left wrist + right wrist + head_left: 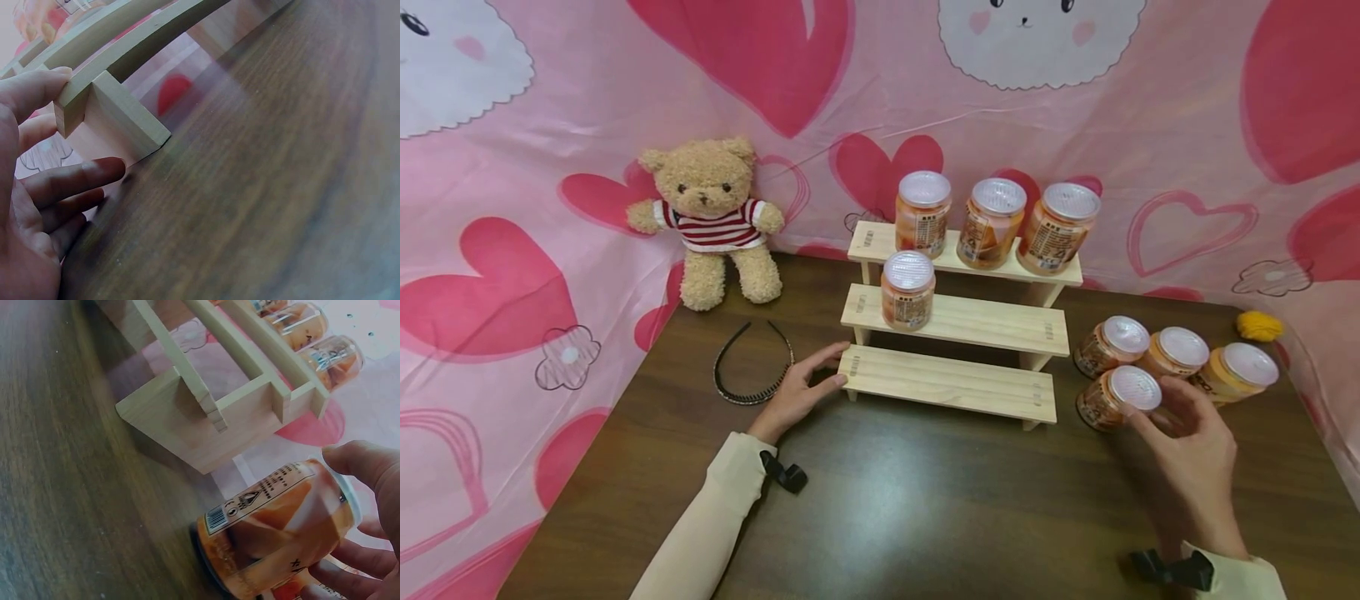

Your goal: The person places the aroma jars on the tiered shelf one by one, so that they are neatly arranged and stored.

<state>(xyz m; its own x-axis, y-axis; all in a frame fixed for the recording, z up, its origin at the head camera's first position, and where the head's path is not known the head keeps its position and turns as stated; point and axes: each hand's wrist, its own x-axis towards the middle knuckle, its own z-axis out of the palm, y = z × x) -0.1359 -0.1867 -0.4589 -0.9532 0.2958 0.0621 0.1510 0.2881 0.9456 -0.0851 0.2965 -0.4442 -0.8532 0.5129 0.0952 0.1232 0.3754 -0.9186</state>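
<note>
My right hand (1198, 450) grips an orange-printed jar (281, 525) around its clear lid, thumb on one side and fingers on the other. The jar's base is close over the tabletop, right of a three-step wooden display stand (947, 383). At the stand's left end, my left hand (793, 392) holds the lowest step between thumb and index finger. Its other fingers hang loosely beneath the step in the left wrist view. Three similar jars (996, 223) stand on the top step, and one jar (908, 292) is at the left of the middle step.
Three more jars (1176, 350) stand close behind the held one. A yellow item (1259, 326) lies at the far right corner. On the left are a black headband (741, 398) and a teddy bear (707, 212) against the pink heart-patterned cloth (790, 50).
</note>
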